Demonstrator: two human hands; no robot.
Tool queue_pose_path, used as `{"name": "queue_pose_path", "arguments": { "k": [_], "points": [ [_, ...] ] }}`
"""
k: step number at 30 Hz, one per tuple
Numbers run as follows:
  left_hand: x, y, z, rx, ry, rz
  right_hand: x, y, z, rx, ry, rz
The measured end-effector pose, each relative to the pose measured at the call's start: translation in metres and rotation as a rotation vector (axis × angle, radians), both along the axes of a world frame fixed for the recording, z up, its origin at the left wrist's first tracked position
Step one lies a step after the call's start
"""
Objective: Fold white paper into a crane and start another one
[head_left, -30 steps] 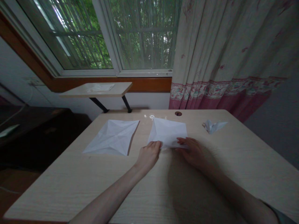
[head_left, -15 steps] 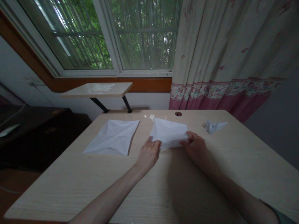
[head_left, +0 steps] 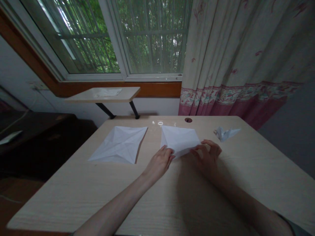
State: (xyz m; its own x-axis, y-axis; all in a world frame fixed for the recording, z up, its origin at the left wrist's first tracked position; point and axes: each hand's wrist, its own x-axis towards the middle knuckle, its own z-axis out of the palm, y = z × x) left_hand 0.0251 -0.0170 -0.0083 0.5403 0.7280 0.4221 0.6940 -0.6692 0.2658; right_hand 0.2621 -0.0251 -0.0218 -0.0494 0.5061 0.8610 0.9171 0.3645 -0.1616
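A white sheet of paper (head_left: pixel 180 137) with creases lies near the far middle of the desk, its near edge lifted and folded over. My left hand (head_left: pixel 161 160) pinches the near left corner of this sheet between thumb and fingers. At the near right edge, my right hand (head_left: pixel 208 155) has its thumb and fingertips closed on the paper. To the left, a second creased white sheet (head_left: pixel 120 145) lies spread out, its right edge slightly raised. A small folded paper figure (head_left: pixel 225 133) rests on the right, beyond my right hand.
The pale wooden desk (head_left: pixel 98 200) carries a small raised shelf (head_left: pixel 128 93) at its far left, with white paper (head_left: pixel 108 92) on it. A round cable hole (head_left: pixel 188 120) sits by the far edge. Behind are a window and a flowered curtain (head_left: pixel 221 59).
Both hands have shifted slightly right and toward me, and the near edge of the paper has come with them. My right hand's fingers are more bent. The other papers stay put.
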Motion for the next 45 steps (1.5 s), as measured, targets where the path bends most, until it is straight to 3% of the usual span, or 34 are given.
{"name": "queue_pose_path", "arguments": {
  "k": [8, 23, 28, 33, 39, 45],
  "points": [
    [0.000, -0.007, 0.008, -0.086, -0.042, -0.048, -0.002, 0.002, -0.003, -0.077, -0.097, 0.007],
    [0.000, -0.013, 0.008, -0.344, -0.160, -0.159, 0.001, 0.008, -0.018, -0.281, -0.134, 0.183],
    [-0.002, -0.009, 0.004, -0.226, -0.084, -0.178, 0.000, 0.008, -0.017, -0.295, -0.136, 0.233],
    [-0.004, -0.005, 0.004, -0.095, 0.039, -0.105, 0.000, 0.007, -0.015, -0.329, -0.141, 0.269],
    [-0.003, -0.003, 0.002, -0.082, 0.146, -0.092, 0.000, 0.006, -0.012, -0.382, -0.130, 0.336],
    [0.000, -0.005, 0.011, -0.094, 0.189, -0.057, 0.000, 0.006, -0.011, -0.390, -0.138, 0.375]
  ]
}}
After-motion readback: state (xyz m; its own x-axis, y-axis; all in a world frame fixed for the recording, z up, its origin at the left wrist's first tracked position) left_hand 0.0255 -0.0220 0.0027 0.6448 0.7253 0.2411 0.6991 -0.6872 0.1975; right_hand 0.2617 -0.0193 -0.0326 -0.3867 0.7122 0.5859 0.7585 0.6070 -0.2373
